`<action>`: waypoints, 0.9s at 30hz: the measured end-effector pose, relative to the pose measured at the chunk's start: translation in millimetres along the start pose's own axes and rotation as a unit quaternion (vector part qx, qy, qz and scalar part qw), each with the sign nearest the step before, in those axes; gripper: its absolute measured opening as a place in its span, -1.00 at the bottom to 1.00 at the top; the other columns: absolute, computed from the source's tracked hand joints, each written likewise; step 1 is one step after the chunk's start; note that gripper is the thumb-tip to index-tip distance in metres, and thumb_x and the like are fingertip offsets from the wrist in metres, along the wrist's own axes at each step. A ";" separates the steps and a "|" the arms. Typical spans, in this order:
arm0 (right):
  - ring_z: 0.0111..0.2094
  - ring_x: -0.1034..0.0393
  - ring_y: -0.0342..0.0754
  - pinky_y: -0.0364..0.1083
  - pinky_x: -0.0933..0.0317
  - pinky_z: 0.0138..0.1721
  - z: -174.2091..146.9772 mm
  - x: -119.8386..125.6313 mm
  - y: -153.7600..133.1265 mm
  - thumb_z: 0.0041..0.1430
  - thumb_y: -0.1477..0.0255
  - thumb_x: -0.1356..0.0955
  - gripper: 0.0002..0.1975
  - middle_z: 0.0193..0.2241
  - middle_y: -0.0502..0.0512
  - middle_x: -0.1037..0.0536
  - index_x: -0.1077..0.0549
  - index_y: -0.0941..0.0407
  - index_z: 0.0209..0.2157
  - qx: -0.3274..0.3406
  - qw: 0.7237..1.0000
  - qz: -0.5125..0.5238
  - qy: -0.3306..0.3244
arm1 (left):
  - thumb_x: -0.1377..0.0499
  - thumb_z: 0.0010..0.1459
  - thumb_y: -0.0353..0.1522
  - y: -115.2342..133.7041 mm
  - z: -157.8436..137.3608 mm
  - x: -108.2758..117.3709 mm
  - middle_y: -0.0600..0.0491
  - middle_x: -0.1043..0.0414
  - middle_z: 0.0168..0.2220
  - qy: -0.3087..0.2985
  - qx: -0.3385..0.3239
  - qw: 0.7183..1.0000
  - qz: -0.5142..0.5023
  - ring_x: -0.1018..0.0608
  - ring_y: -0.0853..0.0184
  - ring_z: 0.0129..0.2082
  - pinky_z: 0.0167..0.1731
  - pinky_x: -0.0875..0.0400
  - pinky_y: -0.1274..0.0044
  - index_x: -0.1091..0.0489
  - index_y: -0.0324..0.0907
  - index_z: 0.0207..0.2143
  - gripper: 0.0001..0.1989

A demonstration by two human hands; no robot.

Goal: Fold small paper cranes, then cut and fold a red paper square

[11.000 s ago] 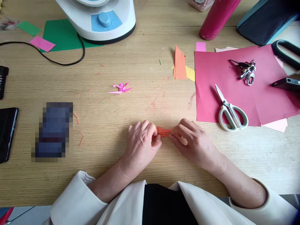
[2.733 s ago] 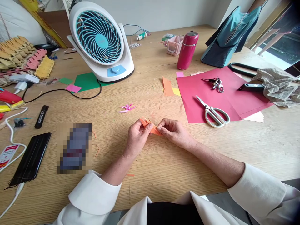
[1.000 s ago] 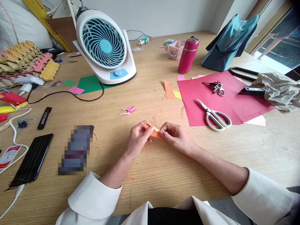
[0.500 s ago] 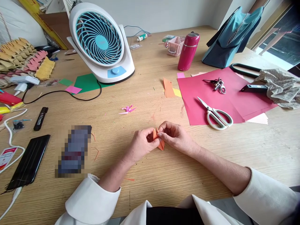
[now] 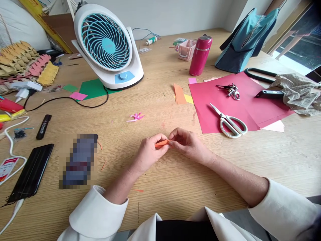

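Between my two hands is a small folded piece of orange paper [image 5: 162, 144], narrow and lying sideways. My left hand [image 5: 151, 149] pinches its left part between thumb and fingers. My right hand [image 5: 189, 145] pinches its right end, and the fingertips hide part of it. Both hands are just above the wooden table [image 5: 195, 190]. Beyond them lies a small pink origami crane [image 5: 136, 116]. White-handled scissors [image 5: 229, 123] rest partly on red paper [image 5: 208, 97], right of my right hand.
A white fan [image 5: 107, 47] stands at the back left, its black cord on the table. A pink thermos [image 5: 200, 55] and a blue bag [image 5: 243, 43] stand at the back right. Left are a marker [image 5: 43, 127], a black device [image 5: 31, 172] and a pixelated phone-like object [image 5: 79, 162].
The orange paper has turned from pointing down towards me to lying sideways between my fingers. Both hands stay in nearly the same place, still pinching it.
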State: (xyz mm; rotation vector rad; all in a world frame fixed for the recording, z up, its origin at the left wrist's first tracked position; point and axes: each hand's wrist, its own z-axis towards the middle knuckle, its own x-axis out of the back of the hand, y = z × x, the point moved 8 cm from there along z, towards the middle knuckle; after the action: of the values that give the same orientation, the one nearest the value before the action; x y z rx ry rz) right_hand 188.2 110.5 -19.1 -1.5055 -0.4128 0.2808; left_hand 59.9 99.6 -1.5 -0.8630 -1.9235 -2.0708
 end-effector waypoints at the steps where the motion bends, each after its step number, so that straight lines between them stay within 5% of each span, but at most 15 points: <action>1: -0.41 -0.36 -0.14 -0.14 -0.23 -0.38 -0.8 0.0 -0.4 0.20 0.27 -0.41 -0.78 -0.38 0.05 -0.52 -0.42 0.13 -0.27 -0.003 1.000 -0.016 -0.007 | -0.21 0.16 -0.35 0.9 -0.7 -0.6 0.20 -0.35 -0.50 -0.002 -0.003 1.000 0.010 -0.35 0.46 -0.48 -0.41 -0.20 0.63 -0.40 -0.19 -0.43 -0.88; 9: -0.51 -0.22 -0.19 -0.18 -0.10 -0.49 -13.5 0.7 -6.5 0.16 0.49 -0.38 -0.98 -0.51 -0.05 -0.42 -0.46 0.13 -0.37 -0.007 0.982 -0.184 -0.037 | -0.27 0.12 -0.42 4.9 -9.9 -11.8 0.16 -0.42 -0.44 -0.029 -0.058 0.992 0.110 -0.43 0.35 -0.37 -0.36 -0.19 0.55 -0.32 -0.14 -0.47 -0.82; 22: -0.42 -0.27 -0.13 -0.14 -0.12 -0.36 -14.2 -3.7 -10.7 0.13 0.63 -0.38 -0.88 -0.42 0.03 -0.42 -0.42 0.13 -0.41 0.037 0.937 -0.343 -0.048 | -0.17 0.20 -0.53 9.4 -12.7 -17.9 0.06 -0.39 -0.32 -0.025 -0.092 0.976 0.198 -0.44 0.28 -0.27 -0.29 -0.28 0.47 -0.32 -0.15 -0.38 -0.86; 27: -0.43 -0.25 -0.13 -0.14 -0.10 -0.37 -13.9 -4.0 -11.8 0.11 0.64 -0.37 -0.85 -0.44 0.02 -0.38 -0.39 0.12 -0.44 0.041 0.940 -0.335 -0.043 | -0.15 0.23 -0.51 7.8 -11.7 -19.8 0.06 -0.39 -0.34 -0.029 -0.096 0.976 0.195 -0.46 0.28 -0.28 -0.27 -0.30 0.46 -0.31 -0.14 -0.39 -0.85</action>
State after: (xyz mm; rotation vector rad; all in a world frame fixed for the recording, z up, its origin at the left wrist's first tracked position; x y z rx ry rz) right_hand 189.6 95.6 -8.0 -1.1929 -0.9411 -0.1758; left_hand 76.6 82.4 -5.2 -1.2395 -1.4454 -2.0243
